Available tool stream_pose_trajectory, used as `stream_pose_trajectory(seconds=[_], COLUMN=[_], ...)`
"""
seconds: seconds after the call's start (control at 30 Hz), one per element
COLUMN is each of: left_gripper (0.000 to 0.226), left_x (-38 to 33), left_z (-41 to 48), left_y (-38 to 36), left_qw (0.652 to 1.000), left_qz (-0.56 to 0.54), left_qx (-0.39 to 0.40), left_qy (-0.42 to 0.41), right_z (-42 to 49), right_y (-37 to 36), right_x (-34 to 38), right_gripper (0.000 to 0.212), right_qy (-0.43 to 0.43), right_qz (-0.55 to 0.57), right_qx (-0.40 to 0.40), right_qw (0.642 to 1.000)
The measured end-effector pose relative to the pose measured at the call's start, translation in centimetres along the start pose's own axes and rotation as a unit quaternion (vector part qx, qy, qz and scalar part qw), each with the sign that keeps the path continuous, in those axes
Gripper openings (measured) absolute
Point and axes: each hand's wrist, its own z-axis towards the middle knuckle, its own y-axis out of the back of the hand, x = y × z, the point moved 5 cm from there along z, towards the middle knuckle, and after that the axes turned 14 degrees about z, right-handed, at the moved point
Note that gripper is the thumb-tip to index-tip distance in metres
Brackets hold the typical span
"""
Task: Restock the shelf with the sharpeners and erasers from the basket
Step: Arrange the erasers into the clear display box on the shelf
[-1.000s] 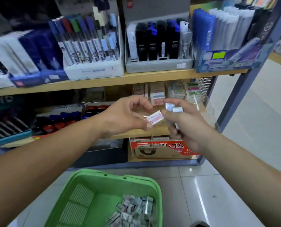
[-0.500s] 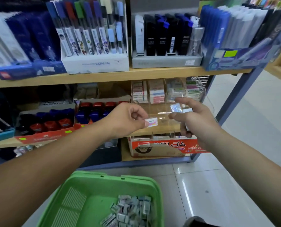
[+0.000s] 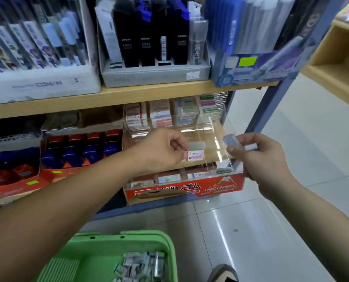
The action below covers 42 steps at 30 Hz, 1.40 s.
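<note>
Down at the lower shelf (image 3: 194,164) of a stationery display, a person's left hand (image 3: 163,151) pinches a pink-and-white eraser (image 3: 196,155) between thumb and fingertips, holding it over a front compartment of a clear divided tray (image 3: 214,127); whether it touches the tray cannot be told. Just to the right, at the tray's front corner, the right hand (image 3: 259,159) curls its fingers around pale blue erasers (image 3: 229,140). Stacked erasers fill the tray's rear compartments. A red "Hard Eraser" box (image 3: 220,187) sits below. On the tiled floor, a green basket (image 3: 169,251) holds a heap of wrapped erasers (image 3: 143,263).
</note>
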Motion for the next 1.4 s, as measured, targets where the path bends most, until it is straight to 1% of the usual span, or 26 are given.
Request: stream_pose_trajectory(seconds=[0.07,0.2,0.3,0.47,0.57,0.63,0.7,0.83,0.9,0.97,1.0,1.13,1.2,1.27,1.3,1.33,1.4], left_gripper=[0.009,0.012,0.010,0.008,0.012,0.015,0.013,0.006,0.007,0.009,0.009,0.011,0.012,0.012,0.011,0.011,0.011], left_x=[-0.7,-1.5,-1.5,1.0,2.8,3.0,1.9,-1.3,-2.2,-2.7,-2.7,-2.5,-2.8,-3.1,-3.1,-3.0,-2.8], left_z=[1.3,2.6,2.7,0.3,-1.0,-1.4,-1.2,0.6,1.6,2.2,2.3,2.5,2.8,3.0,3.1,3.1,3.1], left_y=[-0.6,-1.2,-0.6,2.1,2.5,2.1,1.8,2.0,1.3,-0.5,-1.5,-3.3,-3.2,-3.4,-3.7,-4.0,-4.6], left_qw=[0.999,0.999,0.998,0.997,0.997,0.998,0.998,0.994,0.995,0.990,0.985,0.970,0.945,0.912,0.900,0.895,0.896], left_qz=[0.046,0.044,0.062,0.052,0.062,0.046,0.024,-0.016,0.036,0.130,0.166,0.232,0.318,0.409,0.434,0.446,0.444], left_qx=[-0.009,-0.031,-0.028,-0.058,-0.041,-0.042,-0.066,-0.098,-0.080,-0.047,-0.044,-0.072,-0.071,-0.043,-0.026,-0.008,0.023], left_qy=[-0.009,-0.010,-0.016,0.005,0.017,0.015,0.000,-0.035,-0.037,-0.036,-0.033,-0.003,-0.009,-0.015,-0.012,-0.009,-0.010], right_z=[0.5,0.4,0.1,-1.0,-1.3,-1.1,-0.7,-0.4,-0.3,-0.4,-0.5,-0.7,-0.6,-0.7,-0.8,-1.0,-1.1], right_y=[0.9,1.6,1.3,-2.2,-3.8,-4.2,-4.0,-2.8,-2.3,-2.1,-2.0,-1.6,-1.2,-1.1,-1.0,-1.0,-0.9], right_x=[-0.4,-0.8,-0.4,-0.3,-0.6,-0.7,-0.8,-0.9,-0.9,-0.9,-0.9,-1.0,-1.1,-1.2,-1.1,-1.0,-0.7], right_gripper=[0.012,0.019,0.016,0.009,0.006,0.005,0.004,0.004,0.003,0.005,0.005,0.006,0.009,0.006,0.004,0.003,0.005], right_qy=[-0.005,-0.009,0.018,0.041,0.026,0.021,0.016,0.010,-0.005,-0.014,-0.019,-0.058,-0.072,-0.081,-0.083,-0.083,-0.082], right_qz=[0.004,-0.007,-0.008,-0.006,-0.006,-0.021,-0.025,0.017,0.038,0.046,0.049,0.083,0.084,0.090,0.096,0.096,0.089], right_qx=[-0.013,0.006,0.024,0.094,0.127,0.119,0.101,0.051,0.039,0.044,0.051,0.077,0.072,0.072,0.071,0.070,0.064], right_qw=[1.000,1.000,1.000,0.995,0.992,0.992,0.994,0.999,0.999,0.998,0.997,0.992,0.991,0.990,0.989,0.989,0.991])
